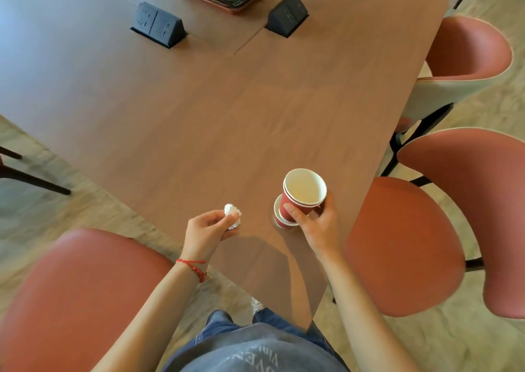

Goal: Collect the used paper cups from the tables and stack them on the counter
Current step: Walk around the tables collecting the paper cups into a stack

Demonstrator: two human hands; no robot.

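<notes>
Office meeting room, long wooden table [199, 110], pop-up power sockets [157, 24], padded chairs [466, 56]
</notes>
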